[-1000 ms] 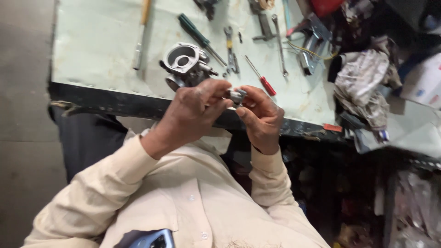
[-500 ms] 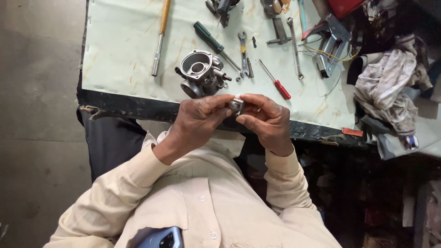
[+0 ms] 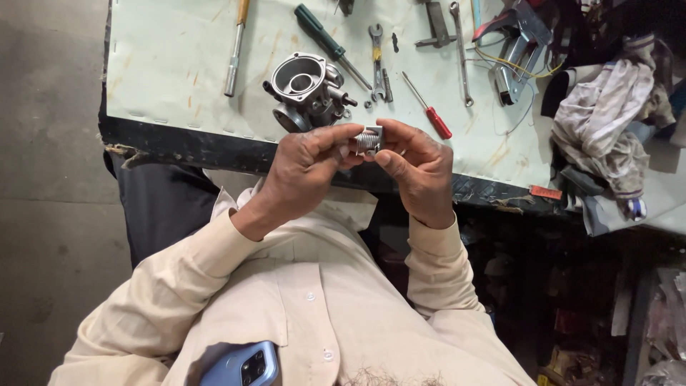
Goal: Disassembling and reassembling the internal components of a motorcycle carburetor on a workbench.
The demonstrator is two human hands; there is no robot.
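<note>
**Small coiled metal part held between both hands above the bench edge**

A small metal part with a spring coil sits pinched between the fingertips of both hands, just in front of the near edge of the workbench. It is short and stubby; its long axis seems to run roughly left to right between the two hands, though the part is too small and too covered by fingers to tell which end points where.

The left hand grasps it from the left side, thumb and fingers closed on the part. The right hand closes on it from the right, thumb underneath and fingers curled over the top.

Just beyond the hands, a grey carburettor body lies on the pale green bench cover, its round opening facing up. Near it to the right are a green-handled screwdriver, a small spanner with a yellow band and a red-handled screwdriver. A long tool with a wooden handle lies well to the left. A crumpled rag sits at the right end of the bench. A blue phone shows in the person's shirt pocket.
</note>
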